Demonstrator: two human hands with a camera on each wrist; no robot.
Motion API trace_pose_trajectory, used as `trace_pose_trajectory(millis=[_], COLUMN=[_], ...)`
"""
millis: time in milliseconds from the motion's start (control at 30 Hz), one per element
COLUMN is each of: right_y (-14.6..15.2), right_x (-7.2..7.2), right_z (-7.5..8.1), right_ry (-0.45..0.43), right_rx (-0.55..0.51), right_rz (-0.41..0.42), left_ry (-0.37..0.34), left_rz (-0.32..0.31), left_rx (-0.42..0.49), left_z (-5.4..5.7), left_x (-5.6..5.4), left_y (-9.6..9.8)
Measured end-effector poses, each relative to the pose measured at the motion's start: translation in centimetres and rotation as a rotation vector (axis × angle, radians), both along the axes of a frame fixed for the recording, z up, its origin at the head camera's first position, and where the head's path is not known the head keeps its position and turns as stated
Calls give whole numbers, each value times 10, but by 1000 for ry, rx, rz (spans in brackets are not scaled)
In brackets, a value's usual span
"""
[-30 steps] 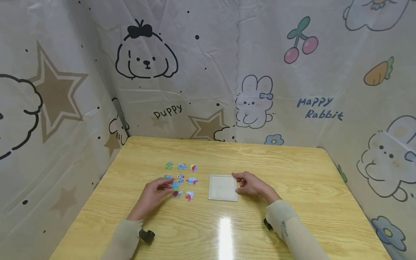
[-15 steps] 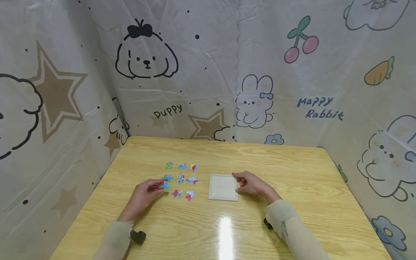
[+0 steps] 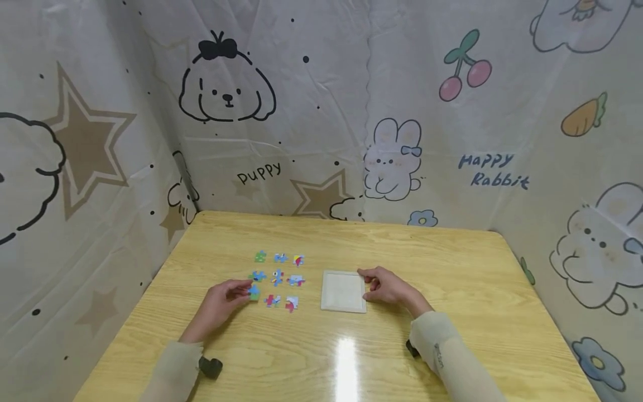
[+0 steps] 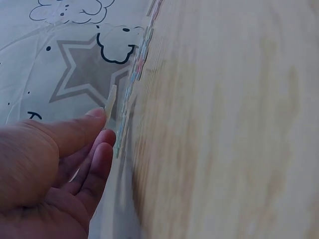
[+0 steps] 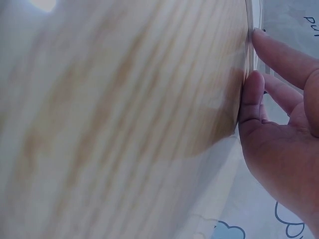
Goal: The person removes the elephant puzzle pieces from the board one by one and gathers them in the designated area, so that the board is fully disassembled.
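My left hand (image 3: 219,304) pinches a blue-and-green jigsaw piece (image 3: 254,292) between thumb and fingers, low over the table at the left of the other pieces. Seen edge-on in the left wrist view, that piece (image 4: 112,103) tilts up from the fingertips. A shallow pale square puzzle tray (image 3: 344,291) lies flat with nothing in it. At its right side, my right hand (image 3: 388,286) touches the edge, index fingertip by the far corner and thumb lower down. In the right wrist view, the fingers (image 5: 286,55) reach the tray's thin edge fairly straight and spread apart.
Several colourful jigsaw pieces lie spaced in rows left of the tray, among them a green one (image 3: 259,257), a red-and-yellow one (image 3: 298,259) and a white-and-red one (image 3: 292,303). Printed curtains (image 3: 321,123) surround the wooden table (image 3: 281,357) at the back and sides.
My left hand has moved left with the blue-and-green piece, from above the neighbouring pieces to the left end of the near row. My right hand has stayed at the tray's edge.
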State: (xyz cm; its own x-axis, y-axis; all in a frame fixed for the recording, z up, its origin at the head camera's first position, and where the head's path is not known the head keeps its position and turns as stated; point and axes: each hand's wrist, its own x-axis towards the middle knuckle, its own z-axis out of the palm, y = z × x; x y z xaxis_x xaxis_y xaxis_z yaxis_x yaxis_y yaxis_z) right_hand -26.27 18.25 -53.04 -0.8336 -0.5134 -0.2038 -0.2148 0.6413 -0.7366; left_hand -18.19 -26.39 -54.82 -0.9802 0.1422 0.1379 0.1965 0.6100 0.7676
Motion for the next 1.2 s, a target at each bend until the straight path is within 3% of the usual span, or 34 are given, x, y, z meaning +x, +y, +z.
trace_pose_trajectory(millis=[467,1200], right_y=[-2,0], right_x=[2,1], right_z=[-1,-1], right_ry=[-2,-5], right_rx=[-5,-12], right_rz=[-19,-17], left_ry=[-58,-47], left_rz=[-11,-20], left_rx=[-31,-59], left_z=[-3,-4], left_x=[1,-4], left_y=[-3,-3])
